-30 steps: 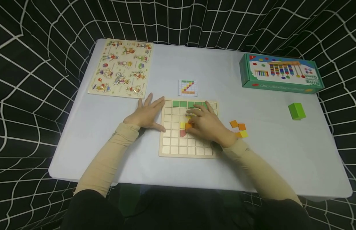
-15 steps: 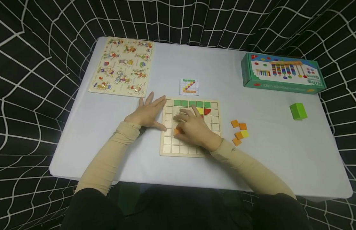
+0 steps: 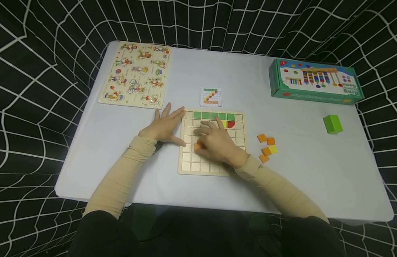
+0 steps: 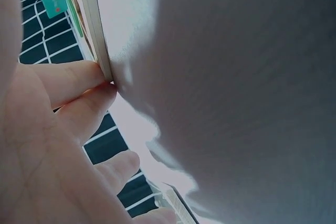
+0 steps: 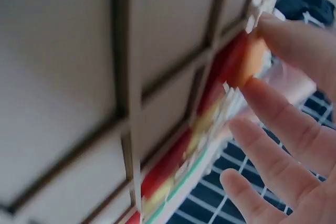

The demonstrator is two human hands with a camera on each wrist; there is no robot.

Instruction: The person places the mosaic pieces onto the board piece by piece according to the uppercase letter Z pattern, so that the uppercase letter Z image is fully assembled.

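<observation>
A wooden grid board point(image 3: 187, 157) lies mid-table with a row of green tiles point(image 3: 205, 115) along its far side. My right hand point(image 3: 219, 144) pinches an orange square tile point(image 3: 197, 146) between thumb and index finger, low over the board's left part. In the right wrist view, the orange tile point(image 5: 254, 59) overlaps a red piece point(image 5: 226, 61). A yellow tile point(image 3: 223, 124) and a red rounded piece point(image 3: 230, 124) show past the hand, which hides others. My left hand point(image 3: 161, 126) has its fingers spread, fingertips and thumb at the board's left edge point(image 4: 97, 24).
A small pattern card point(image 3: 210, 97) lies beyond the board. Several loose orange tiles point(image 3: 264, 158) and a yellow one point(image 3: 273, 149) lie to its right. A picture puzzle point(image 3: 137, 76) sits back left, a green toy box point(image 3: 315, 82) back right, a green block point(image 3: 332, 124) below it.
My right hand has moved left and slightly nearer over the board with the orange tile, then barely moved in the last half second. The left hand stays at the board's edge.
</observation>
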